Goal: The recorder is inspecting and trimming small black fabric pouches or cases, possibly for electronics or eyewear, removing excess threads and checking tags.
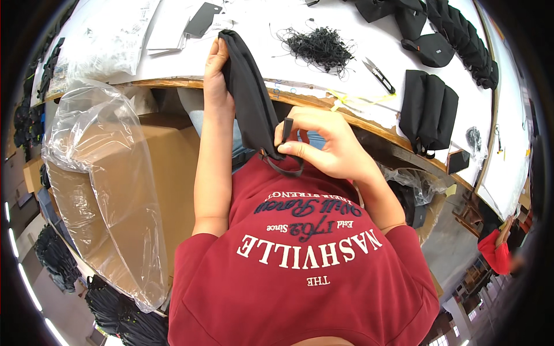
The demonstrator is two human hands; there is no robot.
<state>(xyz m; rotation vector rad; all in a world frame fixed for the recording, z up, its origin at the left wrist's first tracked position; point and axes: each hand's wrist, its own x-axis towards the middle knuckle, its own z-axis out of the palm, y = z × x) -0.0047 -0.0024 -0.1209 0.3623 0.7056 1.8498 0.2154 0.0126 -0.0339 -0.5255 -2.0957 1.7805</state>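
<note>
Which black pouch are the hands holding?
The long black pouch, its far end in the left hand and near end in the right hand; the pouches at right lie on the white table.

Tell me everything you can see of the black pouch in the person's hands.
The black pouch is long, narrow and matte, apparently fabric, with lengthwise folds. It slants, its far end over the white table, its near end in front of the red shirt. The grip of the left hand holds the far end; the right hand pinches near the other, a small dark tab between its fingers. A thin dark loop extends from the near end.
</note>
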